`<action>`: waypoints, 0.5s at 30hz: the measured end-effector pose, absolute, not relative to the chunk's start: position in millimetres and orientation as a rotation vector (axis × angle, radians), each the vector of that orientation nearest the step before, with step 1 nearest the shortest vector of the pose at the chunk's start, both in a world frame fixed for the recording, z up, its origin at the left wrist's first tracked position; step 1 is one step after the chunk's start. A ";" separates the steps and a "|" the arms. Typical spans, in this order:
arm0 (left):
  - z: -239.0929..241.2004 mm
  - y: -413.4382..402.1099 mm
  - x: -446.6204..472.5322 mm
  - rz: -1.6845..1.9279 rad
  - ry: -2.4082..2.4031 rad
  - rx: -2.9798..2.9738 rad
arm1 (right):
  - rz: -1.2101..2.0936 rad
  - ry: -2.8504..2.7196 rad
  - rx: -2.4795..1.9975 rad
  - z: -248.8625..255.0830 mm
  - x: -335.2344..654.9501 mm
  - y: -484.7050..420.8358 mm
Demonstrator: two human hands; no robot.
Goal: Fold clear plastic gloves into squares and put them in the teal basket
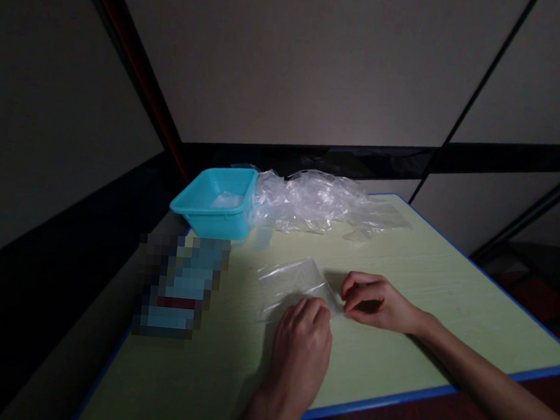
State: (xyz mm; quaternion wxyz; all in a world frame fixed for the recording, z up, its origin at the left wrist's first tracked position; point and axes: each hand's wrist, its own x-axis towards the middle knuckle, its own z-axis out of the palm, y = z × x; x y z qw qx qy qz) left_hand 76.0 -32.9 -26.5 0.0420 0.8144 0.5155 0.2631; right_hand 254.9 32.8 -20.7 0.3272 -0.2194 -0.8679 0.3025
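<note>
At the near middle of the surface [425, 281], a clear plastic bag [291, 281] lies flat, the right hand [374, 303] pinching its near corner and the left hand [300, 349] curled onto the same edge, its grip hidden; parting that edge appears the step in hand, calling for a fine rubbing pinch.

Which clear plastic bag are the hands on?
The lone flat bag, left hand and right hand at its corner; the others form a heap beside the teal bin.
</note>
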 end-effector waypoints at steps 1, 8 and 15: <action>-26.6 -32.8 76.0 0.804 1.577 2.492 | 0.792 -2.272 -0.574 -20.4 255.3 32.6; -27.2 -33.4 76.1 0.797 1.577 2.504 | 0.802 -2.283 -0.564 -20.4 257.4 31.0; -29.6 -34.3 77.3 0.797 1.600 2.489 | 0.825 -2.289 -0.528 -21.6 256.3 30.3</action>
